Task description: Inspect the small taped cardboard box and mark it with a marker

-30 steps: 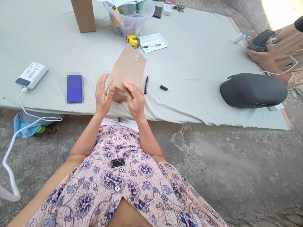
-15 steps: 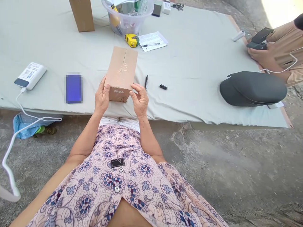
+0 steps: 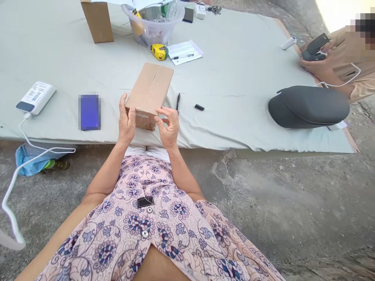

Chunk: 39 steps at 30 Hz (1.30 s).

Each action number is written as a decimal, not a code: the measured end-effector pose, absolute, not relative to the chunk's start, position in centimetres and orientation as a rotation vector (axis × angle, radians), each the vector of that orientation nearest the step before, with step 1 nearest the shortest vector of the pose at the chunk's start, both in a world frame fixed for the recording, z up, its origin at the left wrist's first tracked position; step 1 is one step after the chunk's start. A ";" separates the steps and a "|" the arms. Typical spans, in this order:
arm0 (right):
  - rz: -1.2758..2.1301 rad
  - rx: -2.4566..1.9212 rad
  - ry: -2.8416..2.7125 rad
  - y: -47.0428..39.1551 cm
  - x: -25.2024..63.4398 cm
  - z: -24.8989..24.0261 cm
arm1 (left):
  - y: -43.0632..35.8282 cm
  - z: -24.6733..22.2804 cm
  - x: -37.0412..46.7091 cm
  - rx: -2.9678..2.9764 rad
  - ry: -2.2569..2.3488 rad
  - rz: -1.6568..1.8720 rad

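Note:
A closed brown cardboard box [image 3: 150, 88] sits at the table's near side, its top seam running away from me and dark print on its near end. My left hand [image 3: 126, 125] holds the box's near left corner, thumb on the near end and fingers along the left side. At the near right corner, my right hand [image 3: 169, 128] grips the edge between thumb and fingers. A black marker [image 3: 178, 103] without its cap lies just right of that hand, and the black cap [image 3: 199, 107] is farther right. Left of my left hand lies a blurred blue-purple rectangular thing [image 3: 89, 112].
Behind the box are a yellow tape measure [image 3: 159, 51], a paper sheet with a pen [image 3: 186, 52], a plastic basin [image 3: 154, 29] and another cardboard box [image 3: 101, 23]. A white power bank [image 3: 36, 97] lies left, a dark case [image 3: 309, 107] right. A co-worker's hands [image 3: 322, 64] hold a dark device.
The box has turned slightly clockwise, its near end shifting left with my hands still on it. A white sheet has appeared above the basin. The co-worker's device has tilted up.

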State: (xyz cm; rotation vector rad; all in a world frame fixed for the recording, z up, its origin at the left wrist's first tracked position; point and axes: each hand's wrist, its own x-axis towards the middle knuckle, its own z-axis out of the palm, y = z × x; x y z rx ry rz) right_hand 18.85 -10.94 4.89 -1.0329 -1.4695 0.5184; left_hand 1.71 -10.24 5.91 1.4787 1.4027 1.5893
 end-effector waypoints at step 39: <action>0.316 -0.968 -1.698 -12.0 16.6 4.4 | -10.9 6.5 0.6 1.807 1.679 1.407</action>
